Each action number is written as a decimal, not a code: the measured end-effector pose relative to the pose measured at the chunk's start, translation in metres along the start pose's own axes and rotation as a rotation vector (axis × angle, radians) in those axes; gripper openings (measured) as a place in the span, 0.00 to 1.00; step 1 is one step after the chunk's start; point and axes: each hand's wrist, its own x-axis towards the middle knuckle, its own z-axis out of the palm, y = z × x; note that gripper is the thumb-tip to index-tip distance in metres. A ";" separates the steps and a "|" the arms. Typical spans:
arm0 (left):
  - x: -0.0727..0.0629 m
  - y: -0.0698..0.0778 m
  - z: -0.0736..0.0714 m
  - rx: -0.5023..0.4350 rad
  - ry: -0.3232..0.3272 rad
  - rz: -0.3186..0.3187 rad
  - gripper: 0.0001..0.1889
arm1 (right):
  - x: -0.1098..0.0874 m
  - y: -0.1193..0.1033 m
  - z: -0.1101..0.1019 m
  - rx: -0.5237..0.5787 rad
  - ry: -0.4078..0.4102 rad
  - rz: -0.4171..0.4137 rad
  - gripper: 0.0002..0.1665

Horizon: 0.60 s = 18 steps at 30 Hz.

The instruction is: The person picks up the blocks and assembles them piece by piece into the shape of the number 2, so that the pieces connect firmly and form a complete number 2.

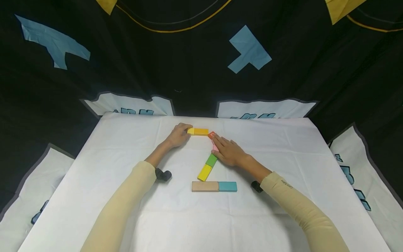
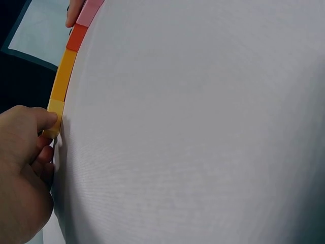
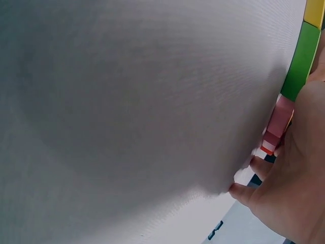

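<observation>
In the head view, small coloured blocks form a bent line on the white table. Its left end is a light yellow block point(image 1: 190, 131), which my left hand point(image 1: 178, 135) pinches between thumb and fingers. An orange-yellow block point(image 1: 201, 132) touches it, followed by a red block point(image 1: 211, 134). My right hand point(image 1: 231, 152) rests on the line with fingers extended, fingertips at the red block and thumb near the lower end of a pink block point(image 1: 215, 147), partly covered. Below come a green block point(image 1: 211, 160) and a bright yellow block point(image 1: 204, 173).
Nearer me, a tan block point(image 1: 205, 186) and a teal block point(image 1: 228, 186) lie end to end in a level row, just below the bright yellow block. White cloth covers the table point(image 1: 182, 227). A dark printed curtain point(image 1: 189, 70) hangs behind the far edge.
</observation>
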 end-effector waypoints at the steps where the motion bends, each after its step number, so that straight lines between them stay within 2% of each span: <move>1: 0.000 0.000 0.000 0.002 -0.001 -0.001 0.23 | 0.000 0.000 0.000 -0.001 -0.001 0.003 0.43; 10: -0.001 0.000 -0.004 -0.024 0.009 0.016 0.27 | 0.000 0.001 -0.001 0.036 0.021 0.006 0.43; 14: -0.005 -0.003 -0.009 -0.077 0.027 0.016 0.27 | -0.003 0.003 -0.001 0.080 0.053 -0.001 0.43; 18: -0.012 -0.004 -0.015 -0.090 0.029 0.039 0.27 | -0.006 0.006 -0.001 0.116 0.084 0.015 0.43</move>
